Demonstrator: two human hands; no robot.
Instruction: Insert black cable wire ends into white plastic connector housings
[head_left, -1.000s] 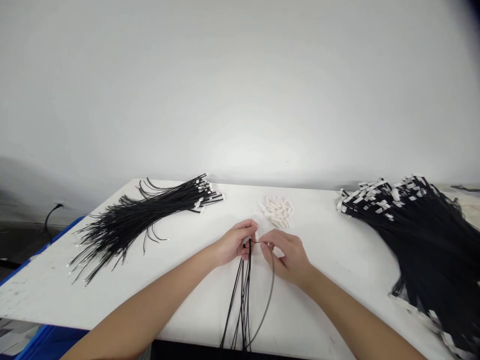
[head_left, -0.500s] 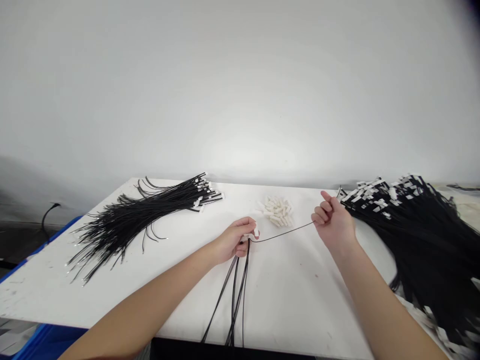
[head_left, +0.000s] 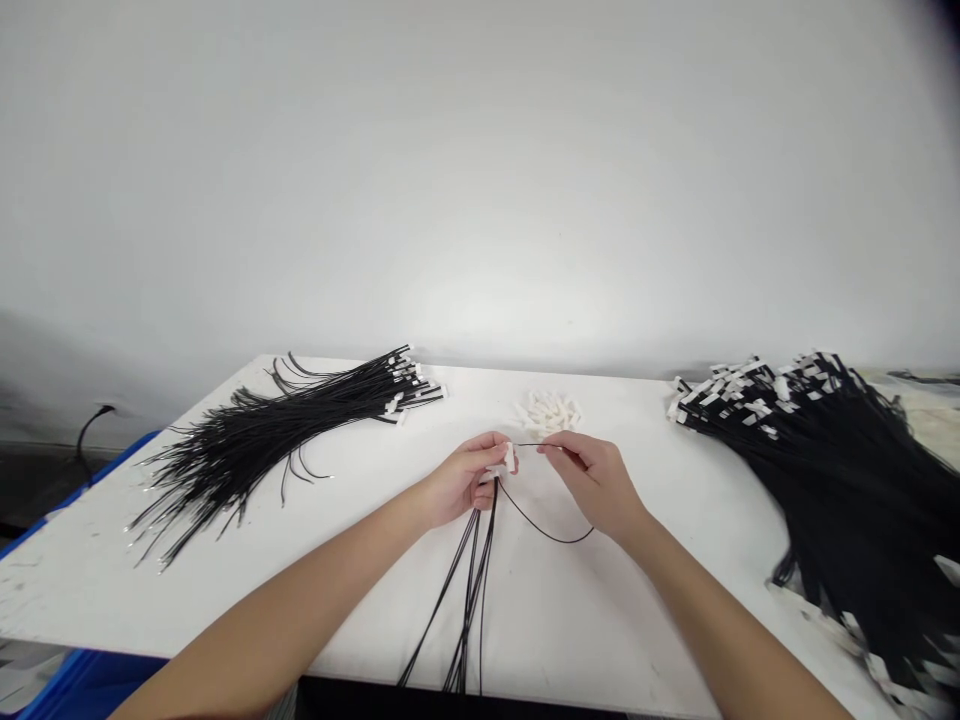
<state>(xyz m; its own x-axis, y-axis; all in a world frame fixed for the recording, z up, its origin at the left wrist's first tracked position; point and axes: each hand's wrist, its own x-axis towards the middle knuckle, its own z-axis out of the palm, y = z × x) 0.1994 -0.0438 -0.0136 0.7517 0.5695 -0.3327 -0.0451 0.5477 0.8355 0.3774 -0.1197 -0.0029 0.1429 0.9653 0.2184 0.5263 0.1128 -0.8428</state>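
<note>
White connector (head_left: 510, 457) sat dead centre of the frame, pinched at the fingertips of the left hand (head_left: 465, 482). That hand was closed narrow, and it also gripped a bundle of black wires (head_left: 469, 590) that ran down off the near table edge at bottom centre. Single black wire (head_left: 551, 532) looped out from the connector and sagged on the table just right of the bundle. Its free end rose to the right hand (head_left: 592, 480), whose thumb and forefinger were closed tight on it, just right of the connector. The two hands were close, fingertips near but apart.

Just behind the hands, upper centre of the table, lay a small pile of loose white connectors (head_left: 551, 410). Left of centre was a fanned pile of black wires (head_left: 285, 430) with white tips pointing right. A big heap of tagged black wires (head_left: 840, 460) filled the right side. All of it sat on the white table (head_left: 225, 580). A blue bin (head_left: 82, 680) showed at the lower left corner, under the table edge. A plain pale wall filled the upper half.
</note>
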